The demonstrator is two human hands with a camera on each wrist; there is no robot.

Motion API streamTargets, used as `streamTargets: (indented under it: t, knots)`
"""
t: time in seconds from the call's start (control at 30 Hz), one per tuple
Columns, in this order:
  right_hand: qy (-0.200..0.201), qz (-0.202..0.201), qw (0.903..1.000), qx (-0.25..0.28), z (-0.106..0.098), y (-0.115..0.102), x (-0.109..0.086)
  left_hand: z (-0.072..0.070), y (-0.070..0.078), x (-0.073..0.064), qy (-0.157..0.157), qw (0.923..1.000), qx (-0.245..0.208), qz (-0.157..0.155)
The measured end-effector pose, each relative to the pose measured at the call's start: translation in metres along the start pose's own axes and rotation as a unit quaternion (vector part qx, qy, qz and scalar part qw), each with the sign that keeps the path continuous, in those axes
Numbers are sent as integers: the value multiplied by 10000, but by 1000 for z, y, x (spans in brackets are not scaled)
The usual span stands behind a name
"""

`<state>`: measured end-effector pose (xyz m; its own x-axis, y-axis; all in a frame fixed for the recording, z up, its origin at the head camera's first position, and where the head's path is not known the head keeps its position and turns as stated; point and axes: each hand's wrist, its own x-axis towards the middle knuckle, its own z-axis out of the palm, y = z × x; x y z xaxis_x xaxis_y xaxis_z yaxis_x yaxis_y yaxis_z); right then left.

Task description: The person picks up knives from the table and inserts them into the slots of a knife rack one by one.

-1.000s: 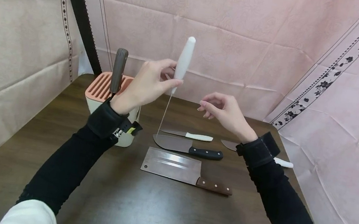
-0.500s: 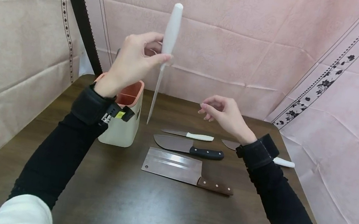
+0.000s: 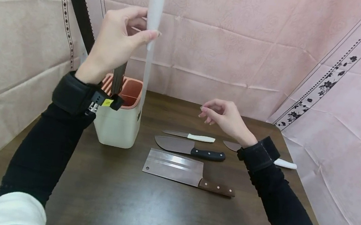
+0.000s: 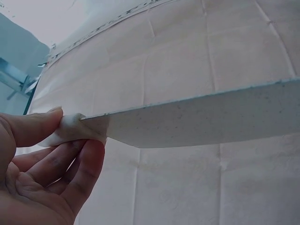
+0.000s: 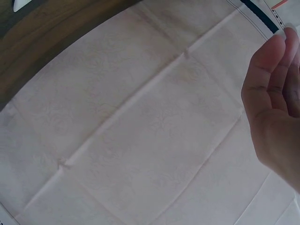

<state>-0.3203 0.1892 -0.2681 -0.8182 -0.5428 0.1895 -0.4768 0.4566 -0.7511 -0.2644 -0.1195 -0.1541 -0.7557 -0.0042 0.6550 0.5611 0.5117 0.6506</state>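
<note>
My left hand (image 3: 116, 40) pinches a white-handled knife (image 3: 156, 5) by the lower handle, blade pointing down. The left wrist view shows its broad blade (image 4: 201, 117) and the thumb and fingers on the handle. In the head view the blade appears edge-on and overlaps the right side of the knife holder (image 3: 116, 128), a pale green box with an orange slotted top. A dark-handled knife (image 3: 118, 78) stands in the holder, partly behind my left wrist. My right hand (image 3: 223, 116) hovers over the table's far part, fingers loosely curled, holding nothing; the right wrist view shows those fingers (image 5: 262, 70) too.
On the brown table (image 3: 152, 212) lie a cleaver (image 3: 174, 167) with a wooden handle, a black-handled knife (image 3: 207, 154) and a small white-handled knife (image 3: 201, 138). Another white-handled knife (image 3: 285, 164) lies partly under my right wrist. Pale cloth (image 3: 227, 50) hangs behind and at both sides.
My left hand has carried the white-handled knife up and left, from above the black-handled knife to beside the holder. The blade has turned more upright. My right hand has barely moved.
</note>
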Motion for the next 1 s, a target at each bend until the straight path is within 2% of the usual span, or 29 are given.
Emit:
streamTargets:
  t: [0.23, 0.47, 0.77, 1.0]
  knots:
    - [-20, -55, 10000, 21, 2, 1, 2, -18, 2, 3, 285, 9994, 168, 88]
    - [-65, -10, 10000, 25, 5, 2, 3, -33, 2, 6, 544, 9985, -17, 58]
    - [-98, -15, 9999, -37, 6, 4, 4, -47, -3, 3, 551, 9984, 16, 93]
    - [-127, 3, 9999, -87, 9, 2, 4, -57, -9, -1, 525, 9984, -110, -176]
